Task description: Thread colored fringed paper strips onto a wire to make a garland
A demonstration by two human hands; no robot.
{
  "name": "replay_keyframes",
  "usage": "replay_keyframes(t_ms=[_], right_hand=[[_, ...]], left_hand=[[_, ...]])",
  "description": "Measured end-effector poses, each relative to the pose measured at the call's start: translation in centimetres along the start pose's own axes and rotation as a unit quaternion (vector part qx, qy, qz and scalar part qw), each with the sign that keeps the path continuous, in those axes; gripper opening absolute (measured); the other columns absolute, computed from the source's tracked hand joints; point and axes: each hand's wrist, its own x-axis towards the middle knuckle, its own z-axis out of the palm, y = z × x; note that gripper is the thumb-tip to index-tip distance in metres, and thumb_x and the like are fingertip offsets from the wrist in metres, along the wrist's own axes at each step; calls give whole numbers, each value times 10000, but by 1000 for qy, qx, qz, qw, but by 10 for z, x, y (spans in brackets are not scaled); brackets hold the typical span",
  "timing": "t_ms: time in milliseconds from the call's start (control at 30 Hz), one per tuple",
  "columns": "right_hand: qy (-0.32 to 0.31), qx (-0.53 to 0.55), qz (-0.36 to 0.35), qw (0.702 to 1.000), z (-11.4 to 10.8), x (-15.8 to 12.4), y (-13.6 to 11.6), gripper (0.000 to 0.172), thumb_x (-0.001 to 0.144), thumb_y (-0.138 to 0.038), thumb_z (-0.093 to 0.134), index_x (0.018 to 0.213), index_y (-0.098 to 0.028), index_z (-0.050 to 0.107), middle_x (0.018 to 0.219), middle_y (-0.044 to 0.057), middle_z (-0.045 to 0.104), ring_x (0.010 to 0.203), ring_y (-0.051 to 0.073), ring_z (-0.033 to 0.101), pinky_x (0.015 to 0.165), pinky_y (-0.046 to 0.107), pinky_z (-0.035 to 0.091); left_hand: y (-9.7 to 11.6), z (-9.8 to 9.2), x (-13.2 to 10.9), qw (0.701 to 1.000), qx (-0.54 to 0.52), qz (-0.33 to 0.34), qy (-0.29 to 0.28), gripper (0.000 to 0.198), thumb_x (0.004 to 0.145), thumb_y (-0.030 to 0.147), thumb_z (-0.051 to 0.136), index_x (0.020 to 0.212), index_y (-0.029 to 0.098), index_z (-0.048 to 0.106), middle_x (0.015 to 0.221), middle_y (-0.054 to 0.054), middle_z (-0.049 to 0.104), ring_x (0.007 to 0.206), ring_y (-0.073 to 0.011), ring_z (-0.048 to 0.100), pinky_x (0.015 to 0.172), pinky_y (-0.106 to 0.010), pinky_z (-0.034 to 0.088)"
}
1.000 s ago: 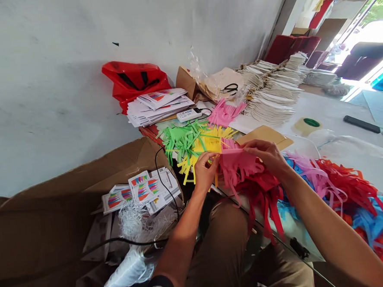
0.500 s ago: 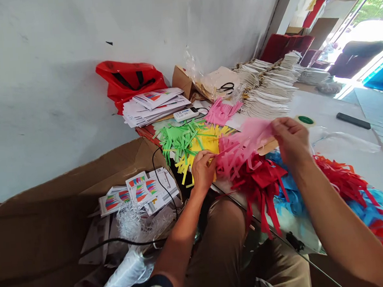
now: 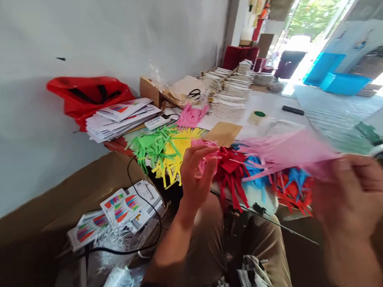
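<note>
At the right, my right hand [image 3: 353, 190] pinches one edge of a pink fringed tissue strip [image 3: 286, 150], whose loose strands trail leftward over the table. Hand and strip are blurred by motion. My left hand [image 3: 196, 173] is curved, its thumb apart from the fingers, in front of more pink fringe [image 3: 205, 143]. No strip is plainly gripped in it. Along the table's near edge lie green fringe [image 3: 154, 143], yellow fringe [image 3: 169, 162], dark red fringe [image 3: 230, 171], blue fringe [image 3: 256, 170] and orange-red fringe [image 3: 288, 194].
Printed cards [image 3: 120, 210] and clear plastic lie in a cardboard box [image 3: 36, 213] at lower left, a black cable across them. Behind the fringes are a red bag [image 3: 91, 95], brown card [image 3: 223, 133], black-handled scissors [image 3: 194, 94], paper stacks [image 3: 230, 98] and a tape roll [image 3: 257, 117].
My right hand has swung right, drawing the pink strip away from the pile. My left hand's fingers have parted from their pinch. The view has turned to the right.
</note>
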Motion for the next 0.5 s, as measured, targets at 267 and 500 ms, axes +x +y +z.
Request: replay_keyframes(t_ms=[267, 500], right_hand=[[-17, 5, 114, 993, -46, -74, -39, 53, 889, -343, 854, 906, -316, 811, 961, 25, 755, 929, 210, 695, 867, 364, 554], [-131, -45, 187, 973, -119, -105, -52, 137, 937, -458, 766, 982, -333, 798, 1026, 75, 753, 1019, 294, 710, 884, 428, 584]], left_hand=[[91, 46, -31, 973, -112, -40, -199, 396, 983, 607, 709, 1169, 259, 723, 1123, -63, 741, 1004, -214, 675, 928, -363, 560], [112, 50, -64, 841, -230, -252, -421, 329, 918, 532, 805, 924, 210, 742, 831, -17, 698, 747, -162, 622, 685, -286, 495]])
